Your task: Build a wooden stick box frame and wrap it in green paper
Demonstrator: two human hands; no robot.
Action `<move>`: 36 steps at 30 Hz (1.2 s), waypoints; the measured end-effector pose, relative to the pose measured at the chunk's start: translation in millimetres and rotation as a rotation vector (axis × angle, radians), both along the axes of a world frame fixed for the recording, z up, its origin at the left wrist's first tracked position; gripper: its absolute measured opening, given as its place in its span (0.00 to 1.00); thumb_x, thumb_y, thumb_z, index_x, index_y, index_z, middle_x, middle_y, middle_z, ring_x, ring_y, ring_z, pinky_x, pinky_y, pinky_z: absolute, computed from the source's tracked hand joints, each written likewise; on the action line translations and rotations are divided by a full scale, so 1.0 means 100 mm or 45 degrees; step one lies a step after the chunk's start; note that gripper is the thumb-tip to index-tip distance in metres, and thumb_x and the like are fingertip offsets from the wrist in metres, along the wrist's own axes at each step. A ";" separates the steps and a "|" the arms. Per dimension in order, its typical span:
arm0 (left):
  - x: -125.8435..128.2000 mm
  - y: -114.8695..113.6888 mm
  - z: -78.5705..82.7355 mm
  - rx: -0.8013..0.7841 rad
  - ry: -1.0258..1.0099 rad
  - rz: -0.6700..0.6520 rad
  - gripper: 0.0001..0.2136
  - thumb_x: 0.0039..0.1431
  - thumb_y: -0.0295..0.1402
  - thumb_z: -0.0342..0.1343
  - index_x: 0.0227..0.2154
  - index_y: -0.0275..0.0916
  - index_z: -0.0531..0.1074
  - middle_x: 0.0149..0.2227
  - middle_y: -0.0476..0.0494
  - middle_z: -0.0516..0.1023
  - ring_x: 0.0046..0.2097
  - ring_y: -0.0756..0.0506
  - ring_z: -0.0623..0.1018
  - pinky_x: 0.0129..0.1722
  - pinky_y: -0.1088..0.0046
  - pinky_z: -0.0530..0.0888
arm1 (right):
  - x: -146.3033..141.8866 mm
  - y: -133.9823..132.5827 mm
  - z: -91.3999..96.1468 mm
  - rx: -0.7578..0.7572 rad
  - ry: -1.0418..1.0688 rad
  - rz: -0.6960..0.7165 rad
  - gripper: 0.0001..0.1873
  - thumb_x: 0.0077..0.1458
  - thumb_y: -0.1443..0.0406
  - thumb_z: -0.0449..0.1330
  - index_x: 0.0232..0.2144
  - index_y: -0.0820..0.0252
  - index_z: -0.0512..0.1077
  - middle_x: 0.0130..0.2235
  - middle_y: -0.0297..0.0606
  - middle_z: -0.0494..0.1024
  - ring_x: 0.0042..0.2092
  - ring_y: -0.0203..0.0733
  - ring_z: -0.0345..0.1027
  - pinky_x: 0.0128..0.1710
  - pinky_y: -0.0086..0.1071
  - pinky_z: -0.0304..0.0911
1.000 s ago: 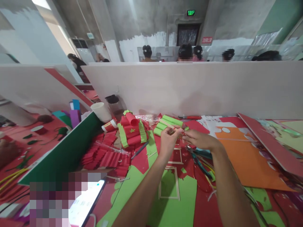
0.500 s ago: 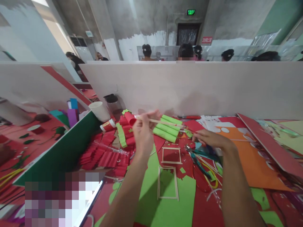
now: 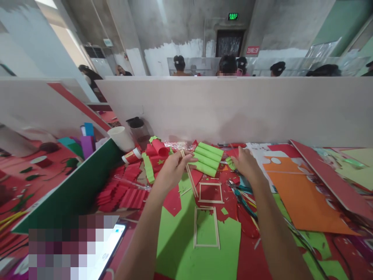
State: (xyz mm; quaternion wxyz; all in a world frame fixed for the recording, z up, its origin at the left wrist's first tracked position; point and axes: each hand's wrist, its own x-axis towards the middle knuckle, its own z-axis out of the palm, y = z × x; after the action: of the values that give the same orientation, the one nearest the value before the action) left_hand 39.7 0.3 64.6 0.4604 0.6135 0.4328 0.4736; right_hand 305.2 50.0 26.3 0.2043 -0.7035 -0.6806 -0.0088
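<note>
My left hand [image 3: 174, 166] is closed on a few thin wooden sticks [image 3: 190, 177] that slant down toward the table, just left of a bundle of green paper rolls [image 3: 207, 157]. My right hand [image 3: 246, 161] reaches forward to the right of those rolls, low over red paper scraps; its fingertips point away and I cannot see whether they hold anything. Two square frames of glued sticks lie in front of my hands, the stick frame on red paper [image 3: 211, 193] and the stick frame on green paper [image 3: 206, 227].
Teal-handled pliers [image 3: 242, 191] lie under my right wrist beside an orange sheet [image 3: 294, 194]. Folded red paper pieces [image 3: 128, 192], a glue bottle [image 3: 132, 155], a white cup [image 3: 121, 138] and a dark jar [image 3: 136, 125] stand left. A phone [image 3: 109, 249] lies near me. A white partition [image 3: 233, 109] closes the back.
My hands have parted. The left carried the sticks leftward, then lowered them beside the green rolls. The right left the sticks and reached forward toward the back of the table.
</note>
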 end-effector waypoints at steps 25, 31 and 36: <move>-0.18 -0.14 -0.47 -0.011 1.212 0.197 0.10 0.59 0.37 0.50 0.29 0.39 0.72 0.27 0.40 0.78 0.29 0.42 0.78 0.27 0.71 0.69 | -0.51 -0.21 0.21 -0.380 1.030 0.870 0.10 0.52 0.61 0.59 0.37 0.56 0.69 0.34 0.35 0.76 0.37 0.40 0.73 0.37 0.34 0.68; -0.24 -0.18 -0.85 0.083 1.493 0.302 0.11 0.61 0.37 0.48 0.39 0.40 0.71 0.39 0.36 0.78 0.38 0.39 0.78 0.34 0.68 0.70 | -0.85 -0.17 0.02 -0.244 1.083 0.928 0.08 0.54 0.60 0.58 0.36 0.57 0.70 0.38 0.38 0.77 0.39 0.41 0.73 0.38 0.34 0.69; -0.53 -0.22 -0.69 0.248 1.412 0.559 0.12 0.63 0.37 0.43 0.43 0.42 0.69 0.42 0.40 0.75 0.39 0.41 0.77 0.35 0.68 0.70 | -1.29 0.11 -0.07 -0.095 1.006 0.984 0.06 0.55 0.63 0.57 0.34 0.60 0.72 0.36 0.39 0.78 0.37 0.41 0.72 0.40 0.34 0.66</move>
State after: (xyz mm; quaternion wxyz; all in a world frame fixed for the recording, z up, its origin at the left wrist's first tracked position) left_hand -13.7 -22.1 -4.2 -0.0008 0.7046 0.6795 0.2047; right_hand 176.5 61.3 18.8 0.4074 -0.3590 -0.7607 0.3556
